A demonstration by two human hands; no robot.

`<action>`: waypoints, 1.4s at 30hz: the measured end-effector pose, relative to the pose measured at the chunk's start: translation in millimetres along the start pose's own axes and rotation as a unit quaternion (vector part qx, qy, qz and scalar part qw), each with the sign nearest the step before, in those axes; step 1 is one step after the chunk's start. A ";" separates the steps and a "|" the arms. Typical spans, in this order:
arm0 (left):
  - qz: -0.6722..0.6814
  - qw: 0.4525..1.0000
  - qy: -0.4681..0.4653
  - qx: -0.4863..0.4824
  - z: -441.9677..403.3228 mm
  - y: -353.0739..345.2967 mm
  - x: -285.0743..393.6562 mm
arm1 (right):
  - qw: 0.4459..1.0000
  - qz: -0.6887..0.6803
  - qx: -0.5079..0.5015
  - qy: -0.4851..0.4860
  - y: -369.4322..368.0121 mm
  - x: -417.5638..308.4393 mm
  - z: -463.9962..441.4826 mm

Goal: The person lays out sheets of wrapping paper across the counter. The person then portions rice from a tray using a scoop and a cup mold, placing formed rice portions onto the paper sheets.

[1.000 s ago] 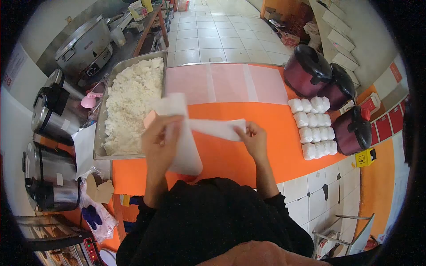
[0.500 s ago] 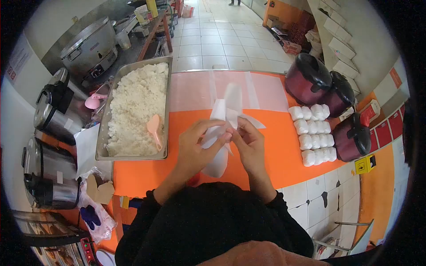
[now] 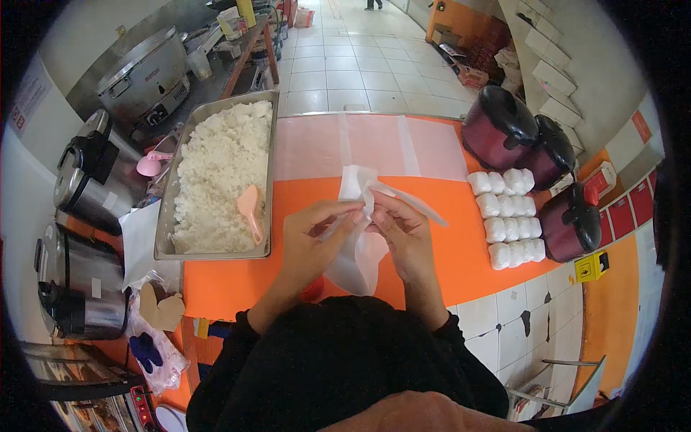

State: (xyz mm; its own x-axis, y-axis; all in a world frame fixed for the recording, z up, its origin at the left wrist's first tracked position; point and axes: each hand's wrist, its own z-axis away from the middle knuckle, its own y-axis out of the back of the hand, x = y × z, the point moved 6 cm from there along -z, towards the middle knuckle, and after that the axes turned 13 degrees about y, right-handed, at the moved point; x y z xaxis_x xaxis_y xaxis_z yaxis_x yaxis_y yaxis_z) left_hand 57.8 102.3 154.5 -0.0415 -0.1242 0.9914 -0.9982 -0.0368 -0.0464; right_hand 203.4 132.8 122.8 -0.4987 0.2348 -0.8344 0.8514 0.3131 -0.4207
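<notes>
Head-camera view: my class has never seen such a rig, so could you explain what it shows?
There is no machine, just a person's bare hands. The camera sits on their head, looking forward and down. On the orange table lie a metal tray of white rice with a pink scoop on it, pale sheets along the far edge, and rows of white bundles on the right. The left hand and right hand both pinch a thin white sheet; its material is unclear.

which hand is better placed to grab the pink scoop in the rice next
Probably the left hand: it is nearer the pink scoop, with the right hand beyond it. Both are holding the white sheet, so the left would likely need to let go first.
</notes>
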 end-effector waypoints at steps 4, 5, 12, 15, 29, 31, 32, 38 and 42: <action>0.001 1.000 0.022 0.003 1.5 -0.7 3.4 | 1.000 -0.017 0.012 -0.016 2.9 4.8 1.2; 0.002 1.000 0.016 0.002 1.6 -0.7 3.0 | 0.999 -0.024 0.011 -0.020 1.8 4.0 0.9; 0.002 1.000 -0.001 0.008 4.4 -2.0 2.6 | 1.000 -0.028 0.010 -0.006 2.3 4.0 2.3; -0.018 1.000 -0.003 0.011 5.3 -1.1 3.1 | 0.999 -0.023 0.022 -0.008 2.4 4.8 2.3; -0.047 0.999 0.011 0.020 8.0 1.0 4.8 | 0.999 -0.036 0.011 -0.035 1.7 6.6 5.0; -0.032 0.999 0.009 0.013 8.2 0.4 4.7 | 0.999 -0.037 0.012 -0.038 2.3 6.9 5.5; -0.035 0.999 0.013 0.012 8.5 0.5 4.5 | 0.999 -0.036 0.011 -0.037 3.2 7.7 5.8; -0.022 0.999 0.025 0.010 9.9 -0.7 7.5 | 0.999 -0.036 0.007 -0.021 5.6 9.7 5.7; -0.029 0.999 0.028 0.007 10.1 -1.2 8.6 | 0.999 -0.034 0.006 -0.026 5.3 9.6 5.0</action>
State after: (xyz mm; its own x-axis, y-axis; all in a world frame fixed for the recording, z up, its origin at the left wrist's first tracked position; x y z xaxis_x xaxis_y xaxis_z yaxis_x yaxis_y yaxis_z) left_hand 59.0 91.3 161.9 0.0146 -0.0664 0.9977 -0.9983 -0.0565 0.0108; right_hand 204.0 132.1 110.8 -0.5465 0.1660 -0.8208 0.8181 0.3151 -0.4810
